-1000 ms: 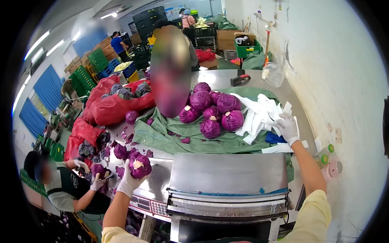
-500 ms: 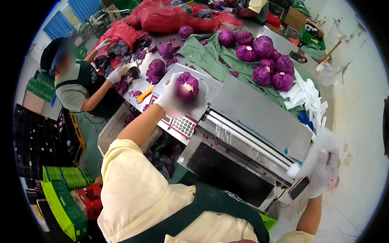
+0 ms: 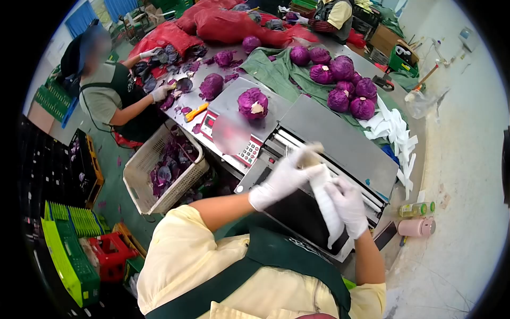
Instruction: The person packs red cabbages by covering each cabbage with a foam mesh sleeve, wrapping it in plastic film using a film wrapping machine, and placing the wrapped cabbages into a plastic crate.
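In front of my chest, a limp white foam strip point(image 3: 325, 204) hangs between my gloved hands. My right hand point(image 3: 348, 206) is closed around its side. My left hand point(image 3: 284, 179), slightly blurred, pinches its upper end with thumb and fingers. Both hands are over the film wrapping machine point(image 3: 340, 146), whose rollers lie just beyond them. A trimmed red cabbage point(image 3: 253, 103) sits on the scale's metal plate point(image 3: 275, 109), its pale cut stem facing me, with no hand on it.
Several red cabbages point(image 3: 340, 69) lie on green cloth point(image 3: 271, 66); more white strips point(image 3: 396, 138) lie at right. A co-worker point(image 3: 114, 87) handles leaves on the left. A yellow-handled knife point(image 3: 196, 112), a crate of leaves point(image 3: 138, 186), a pink bottle point(image 3: 417, 227) and red sacks point(image 3: 234, 26) are around.
My left hand has left the cabbage on the scale and come right to the white strip. My right hand has brought the strip left, from the machine's right end to over its front.
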Available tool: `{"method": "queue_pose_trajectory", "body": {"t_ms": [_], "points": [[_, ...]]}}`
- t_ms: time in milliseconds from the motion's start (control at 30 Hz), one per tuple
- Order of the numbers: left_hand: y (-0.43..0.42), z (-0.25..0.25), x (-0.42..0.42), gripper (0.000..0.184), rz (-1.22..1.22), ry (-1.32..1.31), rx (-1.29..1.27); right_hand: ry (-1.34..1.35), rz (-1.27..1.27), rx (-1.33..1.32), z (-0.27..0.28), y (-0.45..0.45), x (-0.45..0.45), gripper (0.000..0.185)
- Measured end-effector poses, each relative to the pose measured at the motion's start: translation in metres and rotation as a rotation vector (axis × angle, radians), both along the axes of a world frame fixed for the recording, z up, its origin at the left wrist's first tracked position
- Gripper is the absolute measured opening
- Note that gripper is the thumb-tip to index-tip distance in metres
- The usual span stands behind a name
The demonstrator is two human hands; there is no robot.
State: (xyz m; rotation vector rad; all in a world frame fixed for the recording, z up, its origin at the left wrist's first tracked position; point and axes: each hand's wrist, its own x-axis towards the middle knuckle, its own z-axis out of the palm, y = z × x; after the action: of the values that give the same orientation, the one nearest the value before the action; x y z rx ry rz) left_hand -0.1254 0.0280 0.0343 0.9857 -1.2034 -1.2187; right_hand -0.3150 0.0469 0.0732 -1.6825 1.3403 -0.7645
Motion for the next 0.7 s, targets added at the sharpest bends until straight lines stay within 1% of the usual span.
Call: {"method": "queue_pose_trajectory", "body": {"t_ms": [33, 67, 100, 133, 167, 200, 233, 267, 300, 333, 367, 400, 433, 467, 500, 533, 567, 600, 633, 667, 700], "points": [[0.009, -0.003, -0.009, 0.024, -0.116, 0.021, 0.176, -0.013, 0.050, 0.006, -0.006, -0.003, 0.005, 0.015], [0.015, -0.004, -0.012, 0.024, -0.102, 0.027, 0.171, -0.143, 0.060, 0.111, -0.013, -0.004, 0.006, 0.017], [0.019, 0.000, -0.014, 0.025, -0.052, 0.109, 0.192, -0.138, 0.076, 0.106, -0.012, -0.004, 0.008, 0.017], [0.022, 0.004, -0.014, 0.025, -0.001, 0.192, 0.214, -0.332, 0.040, 0.195, -0.011, -0.003, 0.010, 0.017], [0.025, 0.009, -0.014, 0.025, 0.015, 0.199, 0.210, -0.524, 0.003, 0.291, -0.011, -0.003, 0.013, 0.017], [0.029, 0.014, -0.014, 0.023, 0.065, 0.370, 0.159, -0.515, 0.019, 0.298, -0.012, -0.003, 0.016, 0.017], [0.034, 0.015, -0.012, 0.021, 0.118, 0.538, 0.106, -0.624, 0.026, 0.284, -0.014, -0.004, 0.022, 0.020], [0.036, 0.012, -0.011, 0.021, 0.139, 0.541, 0.106, -0.735, 0.033, 0.271, -0.019, -0.006, 0.028, 0.026], [0.038, 0.007, -0.009, 0.018, 0.145, 0.478, 0.132, -0.848, 0.037, 0.261, -0.025, -0.006, 0.035, 0.033], [0.038, 0.001, -0.008, 0.016, 0.150, 0.415, 0.160, -0.858, 0.086, 0.238, -0.038, -0.005, 0.042, 0.043], [0.037, -0.007, -0.006, 0.014, 0.152, 0.351, 0.188, -0.812, 0.167, 0.176, -0.051, -0.006, 0.044, 0.045], [0.036, -0.019, -0.010, 0.015, 0.147, 0.426, 0.217, -0.768, 0.125, 0.141, -0.055, -0.006, 0.052, 0.045], [0.037, -0.023, -0.013, 0.014, 0.266, 0.407, 0.137, -0.720, 0.078, 0.106, -0.052, -0.003, 0.064, 0.046], [0.034, -0.028, -0.008, 0.014, 0.442, 0.069, -0.050, -0.786, 0.014, 0.129, -0.044, 0.000, 0.075, 0.045], [0.031, -0.024, -0.002, 0.016, 0.603, -0.274, -0.236, -0.831, -0.028, 0.174, -0.041, 0.001, 0.082, 0.040], [0.030, -0.020, 0.003, 0.013, 0.655, -0.314, -0.195, -0.803, -0.029, 0.180, -0.043, -0.001, 0.086, 0.036], [0.026, -0.022, 0.008, 0.013, 0.657, -0.306, -0.191, -0.774, -0.031, 0.182, -0.046, -0.005, 0.089, 0.032], [0.021, -0.024, 0.014, 0.010, 0.678, -0.304, -0.307, -0.766, -0.033, 0.183, -0.048, -0.009, 0.092, 0.032], [0.015, -0.026, 0.022, 0.008, 0.696, -0.304, -0.423, -0.789, -0.042, 0.182, -0.051, -0.013, 0.096, 0.027], [0.009, -0.028, 0.031, 0.008, 0.693, -0.297, -0.421, -0.811, -0.054, 0.178, -0.051, -0.019, 0.103, 0.023], [0.004, -0.027, 0.042, 0.009, 0.554, -0.050, -0.299, -0.850, -0.083, 0.249, -0.049, -0.024, 0.114, 0.023]]}}
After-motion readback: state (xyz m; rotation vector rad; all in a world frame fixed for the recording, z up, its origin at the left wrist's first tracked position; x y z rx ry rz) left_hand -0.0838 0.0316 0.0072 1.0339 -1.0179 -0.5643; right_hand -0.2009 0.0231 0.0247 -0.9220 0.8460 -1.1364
